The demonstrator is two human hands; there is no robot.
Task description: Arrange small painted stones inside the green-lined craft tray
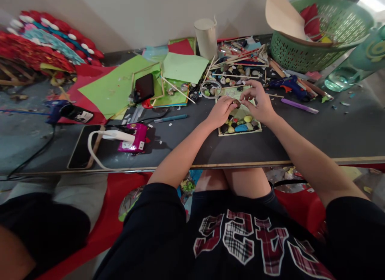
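Stone [236,104] at risk of slipping from a small hold

The left hand [224,110] is pinching the dark stone, its grip pressed together at the thumb and finger, over the framed panel [242,112] and toward its 12 o'clock side. The right hand [258,100] is hovering at 3 o'clock from it, fingers curved; I cannot tell whether that grip is touching it. Coloured stones [241,128] are crowding the panel's 6 o'clock edge. With so little contact, a smooth surface could be causing a drop, nudging those neighbours askew. A clear ring [211,97] is lying near 10 o'clock, a blue glue gun [290,86] at 2; a careless sweep could be knocking either.
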